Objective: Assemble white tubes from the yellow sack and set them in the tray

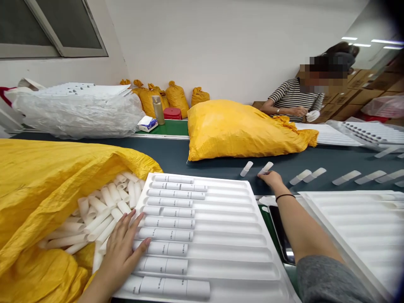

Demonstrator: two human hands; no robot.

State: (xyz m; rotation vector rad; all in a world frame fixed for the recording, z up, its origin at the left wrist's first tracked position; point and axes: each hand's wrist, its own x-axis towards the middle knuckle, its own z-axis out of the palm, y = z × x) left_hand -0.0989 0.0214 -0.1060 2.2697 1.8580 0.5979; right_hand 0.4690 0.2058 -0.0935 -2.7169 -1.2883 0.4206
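Your left hand (121, 248) is lying flat with its fingers spread wide, gripping nothing, over the left edge of the white moulded tray (233, 235) in front of you; its fingertips are touching the ends of the white tubes (168, 223) that are sitting in the tray's left-hand grooves. Just left of the tray, the open yellow sack (41, 189) is spilling loose white tubes (101, 214) (a heap of them, lying at all angles) right up against the tray's edge.

Your right hand (270, 180) is reaching past the tray's far right corner, its fingers closing around a white tube (265, 168) that is lying on the dark conveyor belt (214, 166). Another tube (246, 168) is lying just beside it, and more are trailing off along the belt to the right of the tray. Beyond the tray, a full, closed yellow bag (240, 128) is resting on the belt, and a person in a striped shirt (296, 99) is sitting behind that. A second white tray (356, 219) is lying right of yours.
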